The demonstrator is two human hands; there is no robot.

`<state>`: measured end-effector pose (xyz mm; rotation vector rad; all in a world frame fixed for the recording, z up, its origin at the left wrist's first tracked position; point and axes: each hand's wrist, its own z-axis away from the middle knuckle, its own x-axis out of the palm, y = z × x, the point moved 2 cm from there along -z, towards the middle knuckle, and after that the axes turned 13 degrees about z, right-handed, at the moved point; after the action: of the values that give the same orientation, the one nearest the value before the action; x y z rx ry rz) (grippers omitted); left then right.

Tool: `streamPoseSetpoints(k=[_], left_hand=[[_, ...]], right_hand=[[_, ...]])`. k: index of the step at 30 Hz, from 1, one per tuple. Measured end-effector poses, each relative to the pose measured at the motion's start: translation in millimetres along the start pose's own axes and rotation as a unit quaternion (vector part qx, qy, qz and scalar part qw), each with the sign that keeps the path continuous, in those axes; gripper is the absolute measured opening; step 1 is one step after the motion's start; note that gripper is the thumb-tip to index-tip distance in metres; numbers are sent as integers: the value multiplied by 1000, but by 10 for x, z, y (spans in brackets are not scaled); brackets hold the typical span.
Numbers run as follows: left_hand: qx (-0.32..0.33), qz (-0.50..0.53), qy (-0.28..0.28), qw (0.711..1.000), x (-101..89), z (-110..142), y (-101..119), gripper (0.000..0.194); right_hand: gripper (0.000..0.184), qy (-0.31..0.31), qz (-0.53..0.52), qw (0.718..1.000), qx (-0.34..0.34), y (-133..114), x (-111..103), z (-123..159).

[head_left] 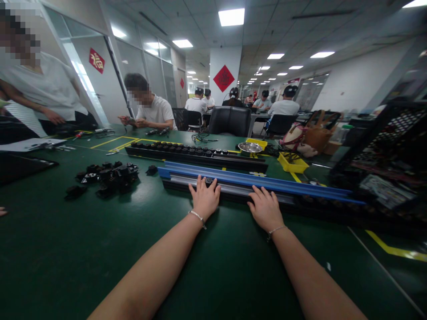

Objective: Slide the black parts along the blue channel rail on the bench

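A long rail with a blue top strip and a silver channel [300, 189] lies across the green table [50, 249] in front of me. My left hand [205, 198] rests on its near edge, fingers stretched over a small black part set in the channel. My right hand [265, 208] lies flat beside it on the same rail, fingers extended and a little apart. Neither hand grips anything. Both wrists wear thin bracelets.
A pile of small black parts [110, 175] lies left of the rail. Behind it runs a second long black rail [196, 155] loaded with parts, then a metal bowl [250, 147] and yellow bins [293, 162]. Two people stand or sit at far left; black crates [390, 151] are stacked at right.
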<state>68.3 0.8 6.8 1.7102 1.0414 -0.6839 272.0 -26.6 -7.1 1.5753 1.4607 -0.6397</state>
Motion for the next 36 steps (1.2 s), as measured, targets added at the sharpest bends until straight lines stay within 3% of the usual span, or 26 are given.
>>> streamPoseSetpoints(k=[36], left_hand=[[-31, 1, 64, 998, -76, -45, -173, 42]], right_hand=[[26, 7, -11, 1000, -1, 3, 15, 8]])
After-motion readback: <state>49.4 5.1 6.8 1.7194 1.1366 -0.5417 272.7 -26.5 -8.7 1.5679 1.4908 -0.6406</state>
